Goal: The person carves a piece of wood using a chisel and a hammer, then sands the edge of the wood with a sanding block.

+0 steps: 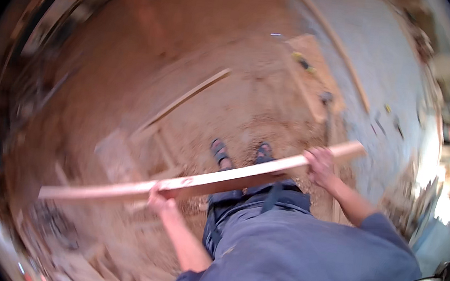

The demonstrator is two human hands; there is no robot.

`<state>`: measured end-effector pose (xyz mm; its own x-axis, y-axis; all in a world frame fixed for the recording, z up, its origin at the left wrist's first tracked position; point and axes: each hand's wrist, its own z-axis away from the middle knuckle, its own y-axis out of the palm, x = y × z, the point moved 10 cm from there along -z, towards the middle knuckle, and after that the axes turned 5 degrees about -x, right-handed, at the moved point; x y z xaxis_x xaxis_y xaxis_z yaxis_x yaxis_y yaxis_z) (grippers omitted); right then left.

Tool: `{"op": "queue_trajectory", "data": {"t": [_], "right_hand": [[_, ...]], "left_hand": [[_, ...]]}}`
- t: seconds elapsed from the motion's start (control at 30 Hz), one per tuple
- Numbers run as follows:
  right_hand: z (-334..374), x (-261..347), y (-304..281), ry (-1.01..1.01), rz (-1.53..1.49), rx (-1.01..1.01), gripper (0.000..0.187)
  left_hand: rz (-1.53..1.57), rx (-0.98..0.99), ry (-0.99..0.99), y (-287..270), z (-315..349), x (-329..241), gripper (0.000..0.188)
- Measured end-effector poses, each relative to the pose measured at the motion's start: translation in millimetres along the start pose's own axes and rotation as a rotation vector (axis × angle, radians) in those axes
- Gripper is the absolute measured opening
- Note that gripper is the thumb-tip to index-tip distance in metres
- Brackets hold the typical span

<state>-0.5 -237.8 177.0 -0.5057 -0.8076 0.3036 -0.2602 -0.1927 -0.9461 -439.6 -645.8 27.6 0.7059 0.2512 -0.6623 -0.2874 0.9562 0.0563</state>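
Note:
A long pale wooden plank (238, 173) lies across the front of my body at about thigh height, its right end raised higher in the picture than its left. Near the middle of its left half, my left hand (160, 198) grips it from the near side, the fingers at its lower edge. Close to the right end, my right hand (320, 165) is wrapped over the plank with the fingers on its top. A reddish mark shows on the wood just right of my left hand. Motion blurs the finer details.
My sandalled feet stand on a brown, dusty floor (191, 48) strewn with shavings. Ahead to the left lies a narrow wood strip (188, 98). A blue-grey work surface (376, 52) at the right bears a long batten (336, 42), a board (315, 76) and small tools.

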Motion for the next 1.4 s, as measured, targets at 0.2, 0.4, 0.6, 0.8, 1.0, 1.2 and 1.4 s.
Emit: {"op": "queue_trajectory", "data": {"t": [0.2,0.4,0.6,0.8,1.0,1.2,1.4], "right_hand": [[-27,-21,86,-0.003,-0.133,0.008,0.072],[-75,92,171,-0.025,-0.396,0.941,0.067],[-237,170,-57,-0.304,-1.139,-0.064,0.066],[-296,92,-247,-0.26,-2.188,-0.496,0.054],[-168,-35,-52,0.838,-2.21,-0.743,0.066],[-55,55,211,1.461,-2.166,-0.526,0.05],[-46,168,325,1.672,-2.239,-0.157,0.051]], "left_hand": [[0.017,0.241,0.475,99,89,-142,0.033],[-0.128,0.303,1.104,174,292,-249,0.072],[-0.423,0.537,1.393,230,413,-241,0.083],[-1.029,0.465,1.786,218,344,-123,0.069],[-1.443,0.957,1.601,220,290,14,0.081],[-1.891,1.09,1.146,117,114,35,0.068],[-2.066,1.023,0.88,48,-54,-1,0.049]]}}
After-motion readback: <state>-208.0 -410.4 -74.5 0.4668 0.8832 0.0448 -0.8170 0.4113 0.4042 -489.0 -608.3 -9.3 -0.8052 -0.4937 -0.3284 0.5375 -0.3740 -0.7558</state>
